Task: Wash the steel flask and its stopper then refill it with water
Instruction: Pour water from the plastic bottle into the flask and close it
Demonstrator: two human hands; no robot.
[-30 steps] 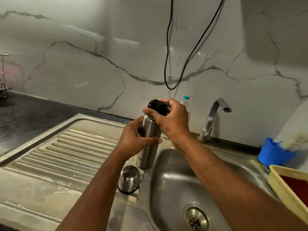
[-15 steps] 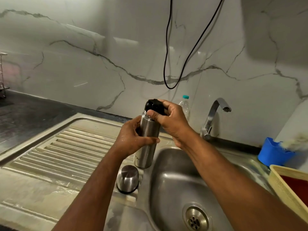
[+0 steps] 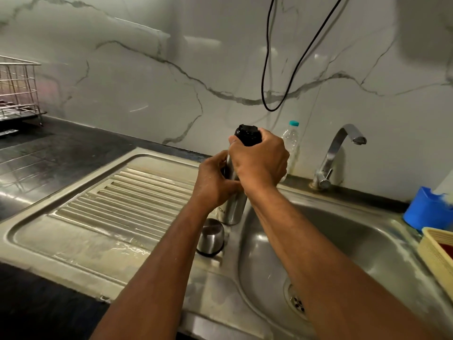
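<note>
Wall: marble-pattern panel [image 3: 122, 77] behind the counter; black cable [image 3: 266, 69] hangs in a loop in front of it.
Counter: dark worktop [image 3: 61, 153] at left, carrying a wire rack [image 3: 17, 92].
Sink: steel unit; ribbed drainboard [image 3: 117, 204] left, basin [image 3: 331, 241] right, tap [image 3: 340, 153] at rear with no water running.
Side items: blue holder [image 3: 426, 209] and yellow basket [image 3: 436, 251] at right edge; plastic bottle [image 3: 291, 138] against the wall.
Flask: steel flask [image 3: 232, 207] stands upright on the ridge between drainboard and basin.
Cup lid: steel cup [image 3: 210, 236] rests mouth-down just in front of the flask, apart from both hands.
Left hand [image 3: 213, 182]: fingers wrapped round the flask body, bracing it.
Right hand [image 3: 259, 160]: fingers clamped over the black stopper [image 3: 247, 136] seated in the flask neck.
Step in hand: judged to be turning the stopper; loosening or tightening cannot be told.
Next move: if loosening, lift the stopper clear, then carry flask and stopper under the tap. Keep the left-hand brace firm; wet steel may slip.
</note>
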